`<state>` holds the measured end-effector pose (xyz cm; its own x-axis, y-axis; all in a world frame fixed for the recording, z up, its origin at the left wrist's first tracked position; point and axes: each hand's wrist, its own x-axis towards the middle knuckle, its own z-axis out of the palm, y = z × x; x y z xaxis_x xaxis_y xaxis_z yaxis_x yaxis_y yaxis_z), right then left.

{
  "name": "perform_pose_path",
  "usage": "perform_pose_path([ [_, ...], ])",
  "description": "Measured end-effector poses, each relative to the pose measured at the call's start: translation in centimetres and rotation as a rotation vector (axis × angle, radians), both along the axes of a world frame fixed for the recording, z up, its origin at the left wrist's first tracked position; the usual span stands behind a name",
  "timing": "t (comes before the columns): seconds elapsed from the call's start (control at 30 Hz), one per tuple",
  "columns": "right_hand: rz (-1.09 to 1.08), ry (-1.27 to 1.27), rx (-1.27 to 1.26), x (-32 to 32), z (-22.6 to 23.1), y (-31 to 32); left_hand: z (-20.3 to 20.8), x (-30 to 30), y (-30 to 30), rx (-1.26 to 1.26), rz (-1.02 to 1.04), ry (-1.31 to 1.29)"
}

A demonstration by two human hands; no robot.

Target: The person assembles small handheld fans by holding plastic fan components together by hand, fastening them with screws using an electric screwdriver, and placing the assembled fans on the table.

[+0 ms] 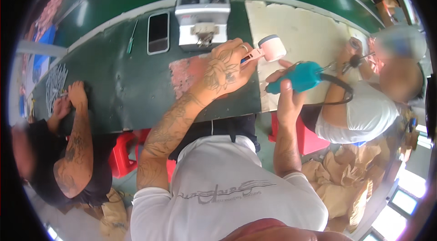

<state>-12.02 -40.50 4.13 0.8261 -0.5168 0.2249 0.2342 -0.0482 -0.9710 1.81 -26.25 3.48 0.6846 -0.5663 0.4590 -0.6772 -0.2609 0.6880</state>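
My left hand (227,65) grips a pink handle-shaped part (273,49) with a round, drum-like head and a grey end face; a dark slot shows in its handle. I cannot tell its exact kind. Just right of it, my right hand (290,100) is wrapped round a teal electric screwdriver (300,77), whose black cord (348,93) loops off to the right. The part and the screwdriver are close but apart. Ahead of my left hand stands a grey screw feeder (202,15). Under my left wrist lies a worn pinkish patch (182,75) on the dark green tabletop.
A phone (158,32) and a thin screwdriver with a green handle (132,38) lie left of the feeder. A co-worker's hands (70,97) are by a heap of metal pieces (55,79). Another person (359,109) sits at right, by the cream-coloured sheet (296,22).
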Motion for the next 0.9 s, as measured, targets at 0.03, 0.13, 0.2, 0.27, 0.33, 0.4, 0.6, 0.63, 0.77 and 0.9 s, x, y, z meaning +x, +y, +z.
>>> perform_pose_path([
  [0.03,0.007,-0.007,0.016,0.2,-0.4,0.2,0.7,-0.4,1.8,0.053,-0.001,0.037],
  [0.13,0.093,-0.085,0.112,1.1,-0.4,0.9,-0.2,-0.2,5.9,0.195,-0.054,0.036],
  [0.2,0.066,-0.08,0.193,2.3,1.0,2.7,-1.4,0.4,8.2,0.196,-0.073,0.038],
  [0.27,0.237,-0.17,0.223,3.8,2.0,3.5,-2.3,0.6,9.7,0.212,-0.114,0.09],
  [0.33,0.222,-0.199,0.185,6.4,2.5,4.8,-3.5,1.0,10.2,0.226,-0.056,0.026],
  [0.4,0.229,-0.262,0.096,9.6,3.2,6.2,-4.1,0.9,10.4,0.242,-0.001,-0.044],
  [0.6,0.254,-0.341,-0.037,17.0,2.2,8.6,-5.0,0.1,10.8,0.205,-0.002,-0.093],
  [0.63,0.262,-0.341,-0.041,17.6,2.1,8.9,-5.4,0.1,10.8,0.2,0.006,-0.093],
  [0.77,0.247,-0.279,-0.114,18.5,0.8,9.1,-5.5,-0.2,10.7,0.203,0.045,-0.054],
  [0.9,0.228,-0.253,-0.172,18.6,-0.2,8.5,-5.3,-0.2,10.5,0.174,0.06,-0.07],
])
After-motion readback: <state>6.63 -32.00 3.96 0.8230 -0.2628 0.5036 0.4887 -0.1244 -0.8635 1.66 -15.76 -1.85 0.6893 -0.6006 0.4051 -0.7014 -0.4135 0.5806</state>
